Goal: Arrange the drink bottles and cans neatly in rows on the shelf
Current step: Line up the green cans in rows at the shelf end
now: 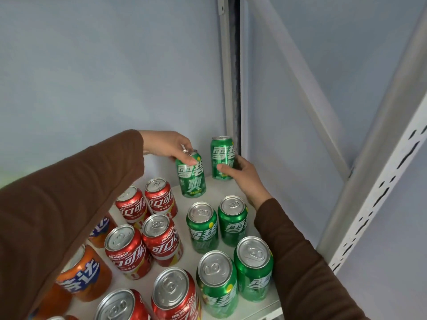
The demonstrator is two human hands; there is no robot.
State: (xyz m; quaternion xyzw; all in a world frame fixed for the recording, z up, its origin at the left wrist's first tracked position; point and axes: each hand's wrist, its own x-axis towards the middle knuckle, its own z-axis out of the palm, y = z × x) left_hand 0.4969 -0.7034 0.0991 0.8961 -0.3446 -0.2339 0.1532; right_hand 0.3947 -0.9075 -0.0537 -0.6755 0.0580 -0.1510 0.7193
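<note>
My left hand [169, 145] grips the top of a green can [191, 176] near the back of the white shelf [258, 303]; the can tilts slightly. My right hand [240, 174] wraps the lower side of a second green can [222, 155] standing upright in the back right corner. In front of them several green cans [203, 227] stand two abreast on the right. To their left, several red cans [161, 239] also stand two abreast. Orange cans [85, 273] sit at the far left, partly hidden by my left sleeve.
A grey metal upright [228, 72] runs up the back right corner, and a perforated white upright [379, 195] with a diagonal brace stands at the right front. Pale blue panels close the back and right side. A narrow bare strip of shelf separates the red and green cans.
</note>
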